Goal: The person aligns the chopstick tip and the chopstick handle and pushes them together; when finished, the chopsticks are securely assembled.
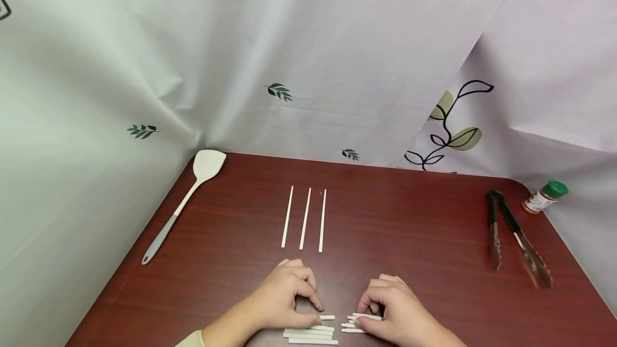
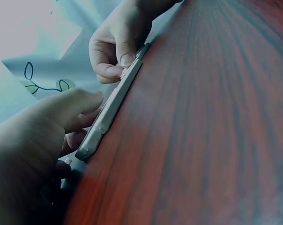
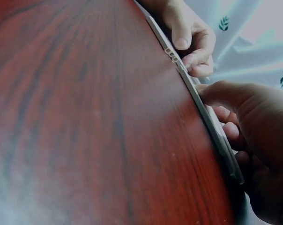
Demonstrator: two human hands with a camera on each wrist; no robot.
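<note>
Near the table's front edge, my left hand (image 1: 291, 296) curls its thumb and index finger round a thin white stick (image 1: 328, 317). More white sticks (image 1: 313, 341) lie side by side below that thumb. To the right, my right hand (image 1: 397, 309) pinches a small bunch of white sticks (image 1: 354, 330), their left ends showing past the thumb. A narrow gap separates the two groups. In the right wrist view the right thumb (image 3: 226, 93) lies along the sticks' far side. Beyond the hands, three white sticks (image 1: 305, 218) lie apart, roughly parallel.
A white spatula (image 1: 209, 165) with a grey handle lies at the left edge of the dark red table (image 1: 231, 218). Tongs (image 1: 518, 234) lie at the right, beside a green-capped spice jar (image 1: 544, 197). A patterned white cloth (image 1: 313, 58) hangs behind.
</note>
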